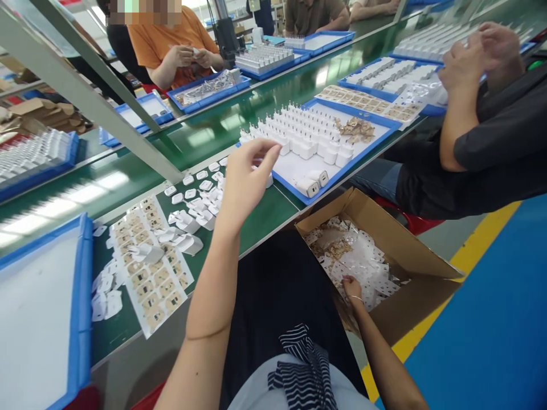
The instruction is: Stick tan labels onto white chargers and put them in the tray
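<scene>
My left hand is raised over the bench edge, beside a blue tray. Its thumb and finger tips come together, and anything between them is too hidden to name. Rows of white charger plugs stand in that tray, prongs up, with two lying at its near corner. Under my left forearm lie loose white chargers and a sheet of tan stickers. Low on the right, my right hand reaches into a cardboard box of scrap sheets. Its fingers look curled; what they hold, if anything, does not show.
A white-lined tray with a blue rim is at the left. A metal post slants across the bench. At right a co-worker's hands work above another tray. Opposite, a person in orange handles small parts.
</scene>
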The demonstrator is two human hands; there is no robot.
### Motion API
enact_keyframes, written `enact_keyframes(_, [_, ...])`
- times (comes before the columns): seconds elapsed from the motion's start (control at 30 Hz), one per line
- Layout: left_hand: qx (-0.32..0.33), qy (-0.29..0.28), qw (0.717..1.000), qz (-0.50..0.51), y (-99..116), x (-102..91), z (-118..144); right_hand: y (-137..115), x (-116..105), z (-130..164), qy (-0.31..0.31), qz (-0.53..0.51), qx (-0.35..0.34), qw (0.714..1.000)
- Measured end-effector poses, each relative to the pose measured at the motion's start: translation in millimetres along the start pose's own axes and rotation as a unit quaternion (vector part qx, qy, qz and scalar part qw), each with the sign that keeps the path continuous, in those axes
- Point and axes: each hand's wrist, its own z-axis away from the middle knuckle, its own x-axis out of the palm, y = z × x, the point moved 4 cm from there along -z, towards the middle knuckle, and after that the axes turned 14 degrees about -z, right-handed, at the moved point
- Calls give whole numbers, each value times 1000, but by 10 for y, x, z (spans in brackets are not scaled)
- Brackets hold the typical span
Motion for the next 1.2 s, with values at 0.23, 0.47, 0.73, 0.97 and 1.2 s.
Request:
enact_keyframes(0.23, [-155,69,986,-5,-299,-633,1314,-1521,605,145,-33,-55,-187,980])
enact_keyframes(0.47, [-234,-24,972,-8,-429,-544,1966,-3233,1736,439,-199,51,-463,862])
enact_keyframes(0.73, [-283,-45,952,108,-591,-234,2251,-2914,1504,348,-152,-158,-432,875])
enact_keyframes(0.97, [-339,-37,804,487,-514,393,1986,-2170,1145,1164,-122,-473,-181,853])
enact_keyframes(1.2, [-242,-36,849,468,-373,322,2000,-2163,850,1213,-164,-383,-236,878])
